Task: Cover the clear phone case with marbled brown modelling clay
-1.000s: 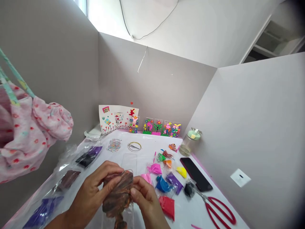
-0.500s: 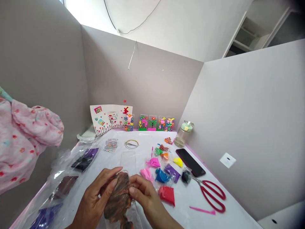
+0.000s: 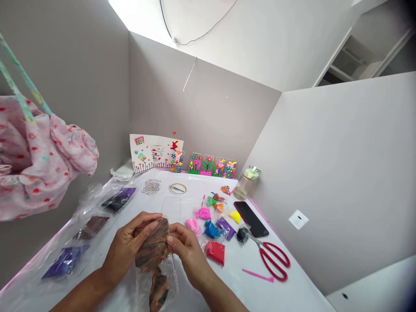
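Note:
In the head view a clear phone case is held near the table's front, tilted toward me. Brown-and-black marbled clay covers its upper part, and a narrower piece runs down to a leaf-like lump below. My left hand is closed around the left edge, its thumb lying on the clay. At the right edge my right hand pinches the case and clay border between thumb and fingers. Just beyond the hands lies another clear case.
Right of the hands are several bagged clay packets, including a red packet, plus scissors, a pink tool and a phone. More packets in plastic lie left. Decorated cases and a jar stand behind.
The camera view has shifted, so the table items appear further left. Both hands keep hold of the case, and more of its lower end with the clay lump shows.

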{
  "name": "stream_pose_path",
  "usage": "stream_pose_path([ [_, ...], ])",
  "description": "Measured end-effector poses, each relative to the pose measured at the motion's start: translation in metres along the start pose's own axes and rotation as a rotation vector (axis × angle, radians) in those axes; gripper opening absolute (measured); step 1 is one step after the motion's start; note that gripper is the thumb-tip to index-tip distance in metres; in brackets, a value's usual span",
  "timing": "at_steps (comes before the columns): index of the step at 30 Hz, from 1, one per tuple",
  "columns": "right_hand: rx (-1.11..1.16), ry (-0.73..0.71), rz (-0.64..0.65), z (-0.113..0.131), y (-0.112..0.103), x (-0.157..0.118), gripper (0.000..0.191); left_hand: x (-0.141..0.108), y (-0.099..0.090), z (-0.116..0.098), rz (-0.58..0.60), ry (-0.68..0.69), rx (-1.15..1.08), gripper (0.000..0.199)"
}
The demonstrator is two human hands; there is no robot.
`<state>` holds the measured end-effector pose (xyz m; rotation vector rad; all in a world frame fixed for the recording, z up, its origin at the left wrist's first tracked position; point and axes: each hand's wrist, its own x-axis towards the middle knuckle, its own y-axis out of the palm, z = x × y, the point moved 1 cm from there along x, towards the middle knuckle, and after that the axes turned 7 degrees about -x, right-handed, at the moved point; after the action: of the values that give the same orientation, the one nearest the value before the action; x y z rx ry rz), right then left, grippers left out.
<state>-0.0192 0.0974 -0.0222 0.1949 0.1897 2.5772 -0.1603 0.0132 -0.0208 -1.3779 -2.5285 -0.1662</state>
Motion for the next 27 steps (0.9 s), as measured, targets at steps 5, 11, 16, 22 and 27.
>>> stream_pose_path([
  [5,0.023,0.013,0.008,-0.003,0.002,0.0,0.037,-0.001,0.0,0.002,-0.004,-0.013,0.014,0.025],
  [11,0.02,0.026,-0.004,-0.01,-0.001,0.002,0.037,0.001,0.001,0.008,0.046,0.122,0.136,0.023],
  [16,-0.006,-0.001,-0.007,-0.007,-0.003,0.004,0.034,0.005,-0.002,0.005,0.097,0.053,0.077,0.03],
  [22,-0.013,-0.118,-0.032,0.008,0.0,0.001,0.036,0.004,-0.01,-0.007,0.052,-0.079,-0.197,0.038],
  [27,-0.067,-0.167,-0.066,0.009,-0.001,0.002,0.037,0.002,-0.012,-0.007,0.017,-0.015,-0.138,0.024],
])
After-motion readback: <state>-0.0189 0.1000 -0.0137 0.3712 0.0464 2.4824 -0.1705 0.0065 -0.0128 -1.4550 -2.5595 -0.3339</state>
